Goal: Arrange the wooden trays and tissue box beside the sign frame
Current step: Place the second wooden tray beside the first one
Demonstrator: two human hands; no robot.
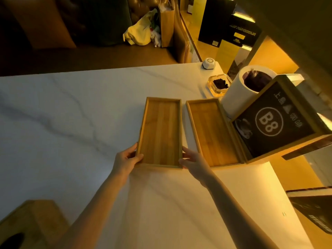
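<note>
Wooden rim under our fingers: our left hand (125, 159) and right hand (193, 161) each gripped a near corner of the left tray (160, 130), thumbs hooked over the rim, the other fingers against the outer side walls.
Left-hand fingers: closed narrowly on the tray's near left corner, thumb lying inside the rim.
Right-hand fingers: closed narrowly on the near right corner, in the narrow gap between the two trays.
Left tray: empty, its long side running away from our fingers; we could not tell whether it rested flat on the table or was slightly raised.
Right tray (212, 132): just beyond our right fingers, parallel to the held tray and set apart from it by a slim strip of table.
Sign frame (276, 121): farther right of our right hand, a wood-edged dark panel marked "B8", tilted, its lower edge close against the right tray.
White cylinder (239, 90): behind the sign frame, dark inside.
Glass ashtray (218, 84): past the right tray's far end, holding dark scraps.
Tissue box (27, 225): well apart from our left fingers, near the table's close left corner, wooden, with a dark oval slot.
Table (71, 123): pale marble-veined top beneath everything.
</note>
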